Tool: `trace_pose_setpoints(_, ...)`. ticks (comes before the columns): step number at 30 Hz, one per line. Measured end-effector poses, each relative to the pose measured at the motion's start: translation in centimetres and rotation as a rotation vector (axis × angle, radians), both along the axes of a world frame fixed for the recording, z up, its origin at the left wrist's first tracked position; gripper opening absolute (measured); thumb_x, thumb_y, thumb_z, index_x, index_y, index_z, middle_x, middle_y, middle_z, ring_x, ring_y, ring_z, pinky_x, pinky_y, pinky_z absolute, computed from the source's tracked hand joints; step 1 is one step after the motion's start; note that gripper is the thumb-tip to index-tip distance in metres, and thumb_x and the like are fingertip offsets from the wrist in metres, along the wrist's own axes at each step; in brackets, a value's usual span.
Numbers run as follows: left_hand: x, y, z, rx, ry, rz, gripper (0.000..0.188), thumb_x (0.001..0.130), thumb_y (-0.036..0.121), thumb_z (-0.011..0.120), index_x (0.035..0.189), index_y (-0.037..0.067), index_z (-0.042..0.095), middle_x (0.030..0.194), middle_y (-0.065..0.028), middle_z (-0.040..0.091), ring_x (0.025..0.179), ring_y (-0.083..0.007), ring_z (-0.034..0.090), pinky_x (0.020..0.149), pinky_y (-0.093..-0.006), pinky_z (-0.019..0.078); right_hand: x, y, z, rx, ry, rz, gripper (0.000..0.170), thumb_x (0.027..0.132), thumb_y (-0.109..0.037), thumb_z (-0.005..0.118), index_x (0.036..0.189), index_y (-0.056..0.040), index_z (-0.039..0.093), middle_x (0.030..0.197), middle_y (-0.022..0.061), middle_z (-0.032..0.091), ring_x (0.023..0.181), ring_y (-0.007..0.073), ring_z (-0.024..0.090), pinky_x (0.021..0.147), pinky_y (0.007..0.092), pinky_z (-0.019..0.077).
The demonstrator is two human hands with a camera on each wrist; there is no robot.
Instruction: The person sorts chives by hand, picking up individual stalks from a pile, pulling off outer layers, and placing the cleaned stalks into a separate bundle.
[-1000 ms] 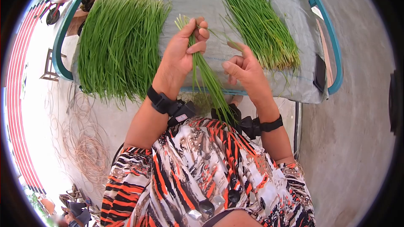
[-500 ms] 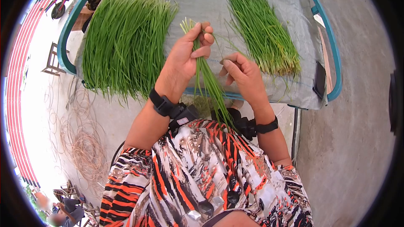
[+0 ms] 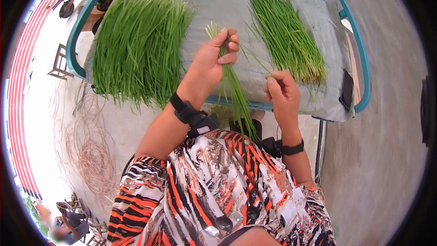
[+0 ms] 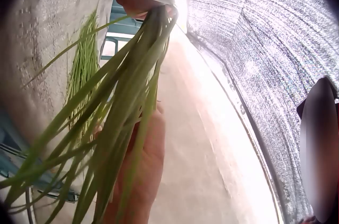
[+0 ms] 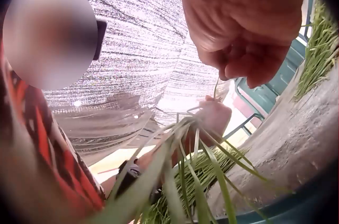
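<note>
My left hand [image 3: 217, 59] grips a small bunch of green chives [image 3: 236, 95] near its pale ends, above the table's front edge. The long leaves hang down toward my lap and fan out in the left wrist view. To the right, my right hand [image 3: 284, 92] pinches the end of one thin leaf [image 3: 256, 59] between thumb and curled index finger. That leaf stretches slantwise from the bunch to the right fingertips. A large pile of chives [image 3: 141, 48] lies left on the sheet, and a smaller pile [image 3: 287, 36] lies right, its brownish ends toward me.
Both piles rest on a grey sheet [image 3: 218, 0] over a table with a blue-green rail [image 3: 359, 59]. A dark phone [image 3: 346, 89] lies at the right edge. Tangled cord [image 3: 93, 159] and a wooden stool [image 3: 60, 61] are on the floor at left; another person sits lower left.
My right hand has moved down and right, away from the left hand, and the leaf between them now runs straighter. The left hand still holds the bunch, slightly farther right in the view.
</note>
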State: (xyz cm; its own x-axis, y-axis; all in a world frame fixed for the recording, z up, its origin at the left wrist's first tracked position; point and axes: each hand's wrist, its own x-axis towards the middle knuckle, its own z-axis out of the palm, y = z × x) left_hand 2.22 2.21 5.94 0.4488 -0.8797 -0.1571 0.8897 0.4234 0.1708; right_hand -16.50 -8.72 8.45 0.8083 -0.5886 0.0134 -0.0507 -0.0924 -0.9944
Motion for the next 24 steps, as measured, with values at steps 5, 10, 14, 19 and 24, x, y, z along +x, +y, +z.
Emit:
trace_pose_setpoints(5, -0.2, -1.1, 0.3, 0.157, -0.066, 0.002, 0.02, 0.096, 0.022, 0.052, 0.102, 0.003, 0.055, 0.082, -0.004, 0.059, 0.068, -0.0107, 0.053, 0.045, -0.0198, 0.04, -0.6, -1.4, -0.2, -0.071, -0.086, -0.201, 0.023, 0.094, -0.019, 0.053, 0.106, -0.0001, 0.056, 0.095, 0.0071, 0.06, 0.079, 0.0108, 0.056, 0.073, 0.0264, 0.0456)
trace_pose_setpoints(10, -2.1, -3.8, 1.8, 0.279, -0.187, -0.012, 0.022, 0.097, 0.025, 0.051, 0.103, 0.004, 0.056, 0.077, 0.0, 0.059, 0.072, -0.0126, 0.058, 0.06, -0.0263, 0.0486, 2.2, 0.9, 2.4, 0.132, -0.256, -0.109, 0.058, 0.093, -0.027, 0.055, 0.136, 0.0041, 0.031, 0.115, 0.014, 0.055, 0.103, 0.0188, 0.055, 0.095, 0.0347, 0.0398)
trace_pose_setpoints(14, -3.1, -4.6, 3.9, 0.3, -0.216, 0.058, 0.023, 0.098, 0.025, 0.048, 0.106, 0.004, 0.053, 0.075, 0.0007, 0.058, 0.072, -0.014, 0.059, 0.061, -0.0288, 0.0498, 2.6, 1.9, 1.6, 0.425, 0.085, 0.235, 0.052, 0.093, -0.022, 0.056, 0.134, 0.0025, 0.036, 0.099, 0.0111, 0.059, 0.08, 0.0166, 0.062, 0.077, 0.0291, 0.0487)
trace_pose_setpoints(19, 0.2, -3.0, 4.0, 0.226, -0.206, 0.032, 0.023, 0.1, 0.023, 0.045, 0.106, 0.001, 0.049, 0.068, 0.0028, 0.047, 0.056, -0.0074, 0.044, 0.046, -0.0209, 0.037, 1.8, 1.6, 0.2, 0.518, 0.26, 0.532, 0.018, 0.095, -0.014, 0.047, 0.107, -0.0009, 0.051, 0.068, 0.0028, 0.055, 0.05, 0.0095, 0.053, 0.049, 0.024, 0.047)
trace_pose_setpoints(24, 5.2, 0.4, 6.7, 0.508, -0.4, 0.127, 0.021, 0.1, 0.02, 0.045, 0.105, 0.0, 0.048, 0.066, 0.0039, 0.04, 0.05, -0.0042, 0.032, 0.04, -0.0178, 0.0258, 0.7, 0.7, -0.8, 0.434, 0.376, 0.733, 0.016, 0.095, -0.012, 0.044, 0.103, -0.001, 0.052, 0.069, 0.0029, 0.055, 0.05, 0.0083, 0.053, 0.046, 0.023, 0.0464)
